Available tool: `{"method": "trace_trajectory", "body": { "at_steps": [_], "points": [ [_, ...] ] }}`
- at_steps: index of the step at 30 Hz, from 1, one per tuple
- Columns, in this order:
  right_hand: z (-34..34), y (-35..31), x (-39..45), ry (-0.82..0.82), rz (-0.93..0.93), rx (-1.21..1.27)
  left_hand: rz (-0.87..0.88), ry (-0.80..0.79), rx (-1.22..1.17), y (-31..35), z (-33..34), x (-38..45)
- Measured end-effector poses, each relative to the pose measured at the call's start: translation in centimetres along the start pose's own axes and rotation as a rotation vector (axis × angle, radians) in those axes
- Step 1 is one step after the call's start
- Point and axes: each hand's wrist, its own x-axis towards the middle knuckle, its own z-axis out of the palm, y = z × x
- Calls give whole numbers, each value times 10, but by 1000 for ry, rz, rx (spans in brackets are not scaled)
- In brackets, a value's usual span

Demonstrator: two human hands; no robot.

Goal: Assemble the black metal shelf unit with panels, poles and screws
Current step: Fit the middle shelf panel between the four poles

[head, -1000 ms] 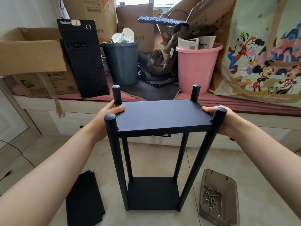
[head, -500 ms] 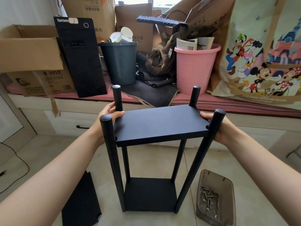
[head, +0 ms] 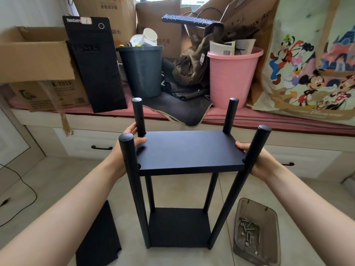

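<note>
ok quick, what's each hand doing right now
Left hand: grips the left end of the middle shelf panel.
Right hand: grips the panel's right end, partly hidden behind the near right pole.

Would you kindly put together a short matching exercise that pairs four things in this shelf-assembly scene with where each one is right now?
Things:
1. upper panel
2. spare panel
3. screws
4. pink bucket

Places:
A. in the clear tray on the floor
B. flat on the floor, left of the shelf unit
C. on the ledge behind the shelf unit
D. between the four poles, held at its ends by the left hand and right hand

Pairs: 1-D, 2-B, 3-A, 4-C
</note>
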Motion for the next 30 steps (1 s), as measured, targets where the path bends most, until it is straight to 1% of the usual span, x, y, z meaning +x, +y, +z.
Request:
{"method": "trace_trajectory", "body": {
  "at_steps": [4,6,11,15,18,22,30],
  "points": [
    [-1,3,0,-16,-13,5,-32,-23,6,-4,2,-3],
    [-5,12,0,-19,-10,-4,-58,-8,0,-9,2,-2],
    [-7,27,4,23,37,-9,-101,-24,-1,-23,-3,-3],
    [-7,32,6,29,46,15,-87,-12,10,-28,-2,-5],
    [-7,32,7,33,39,-17,-53,9,34,-32,0,-8],
    [-10,41,6,51,65,-49,-50,50,32,-46,-2,-11],
    [-14,50,6,30,87,-17,-67,39,15,-54,-4,-10]
  ]
}}
